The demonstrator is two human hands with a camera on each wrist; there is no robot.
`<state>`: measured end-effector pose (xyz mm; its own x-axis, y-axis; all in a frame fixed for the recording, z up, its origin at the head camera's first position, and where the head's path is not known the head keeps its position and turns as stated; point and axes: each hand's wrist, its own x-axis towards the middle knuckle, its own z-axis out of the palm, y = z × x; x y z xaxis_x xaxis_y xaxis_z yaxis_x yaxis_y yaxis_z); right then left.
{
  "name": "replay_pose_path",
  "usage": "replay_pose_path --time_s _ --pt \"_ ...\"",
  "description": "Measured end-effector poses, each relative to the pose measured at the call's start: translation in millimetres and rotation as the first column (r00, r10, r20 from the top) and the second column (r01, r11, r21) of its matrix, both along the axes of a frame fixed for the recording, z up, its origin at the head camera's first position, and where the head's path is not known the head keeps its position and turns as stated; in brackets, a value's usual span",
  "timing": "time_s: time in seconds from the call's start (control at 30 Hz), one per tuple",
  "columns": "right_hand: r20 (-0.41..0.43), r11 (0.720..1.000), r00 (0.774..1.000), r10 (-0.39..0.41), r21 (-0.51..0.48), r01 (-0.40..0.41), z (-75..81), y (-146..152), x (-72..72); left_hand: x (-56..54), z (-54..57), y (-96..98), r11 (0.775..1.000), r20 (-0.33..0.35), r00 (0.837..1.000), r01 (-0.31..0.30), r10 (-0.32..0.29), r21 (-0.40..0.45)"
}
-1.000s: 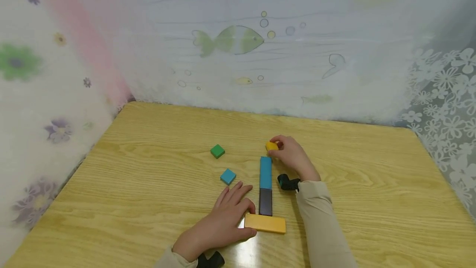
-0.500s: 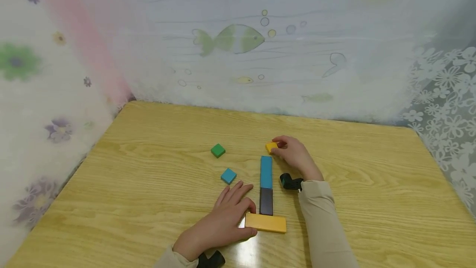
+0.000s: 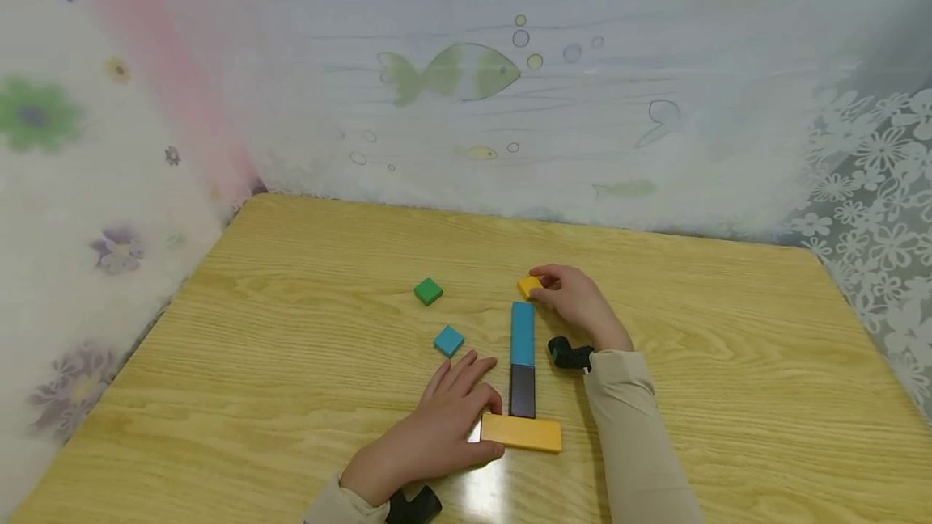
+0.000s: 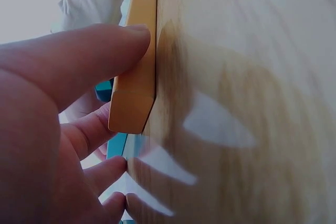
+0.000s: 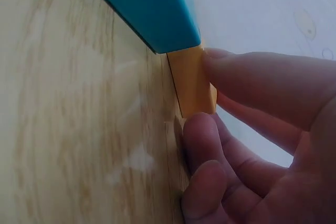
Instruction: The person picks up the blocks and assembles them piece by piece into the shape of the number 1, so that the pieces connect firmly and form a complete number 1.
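Note:
A long yellow block [image 3: 531,433] lies crosswise on the table, and my left hand [image 3: 429,435] pinches its left end between thumb and forefinger. The other left fingers spread over the tabletop. From the middle of that block a dark block [image 3: 523,390] runs away from me, with a long blue block [image 3: 522,334] end to end beyond it. Just past the blue block's far end, my right hand [image 3: 578,306] pinches a small yellow block [image 3: 527,288] by its right side. The right wrist view shows this yellow block [image 5: 191,80] close by the blue block's corner [image 5: 157,14].
A green square block [image 3: 428,292] lies left of the small yellow block. Nearer me is a blue square block [image 3: 448,341], just beyond the left fingertips. The wooden table [image 3: 255,330] ends at a patterned curtain [image 3: 328,136] behind.
The small yellow block has turned slightly and shifted a little left in my right hand's grip. My right wrist has swung slightly rightward. The left hand keeps its hold on the long yellow block.

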<state>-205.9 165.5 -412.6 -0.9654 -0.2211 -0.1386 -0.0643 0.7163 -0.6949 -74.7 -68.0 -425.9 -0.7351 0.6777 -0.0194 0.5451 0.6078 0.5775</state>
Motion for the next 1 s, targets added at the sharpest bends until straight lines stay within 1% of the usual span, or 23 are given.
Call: replay_pose_path --time_s 0.2,0.37,0.57,0.73,1.0 --pt "-0.004 1.000 1.000 0.027 -0.008 -0.027 -0.8 1.2 -1.5 -1.3 0.1 -0.2 1.000 0.009 1.000 0.001 -0.001 0.003" --pt "0.009 0.999 0.999 0.038 -0.022 -0.038 -2.2 2.3 -1.7 -1.7 0.0 -0.7 1.000 0.019 1.000 0.004 -0.004 0.003" --pt "0.016 0.999 0.999 0.038 -0.028 -0.037 -3.7 3.3 -1.3 -1.6 -0.6 -0.7 1.000 0.028 1.000 0.008 -0.008 0.000" --pt "0.025 0.999 0.999 0.034 -0.036 -0.033 -4.0 3.8 -2.3 -2.1 -0.1 0.0 1.000 0.018 1.000 0.006 -0.006 -0.007" --pt "0.055 0.996 0.997 0.047 -0.072 -0.043 -3.8 5.4 -2.1 -1.8 0.0 -0.3 1.000 0.020 1.000 0.006 -0.006 -0.005"
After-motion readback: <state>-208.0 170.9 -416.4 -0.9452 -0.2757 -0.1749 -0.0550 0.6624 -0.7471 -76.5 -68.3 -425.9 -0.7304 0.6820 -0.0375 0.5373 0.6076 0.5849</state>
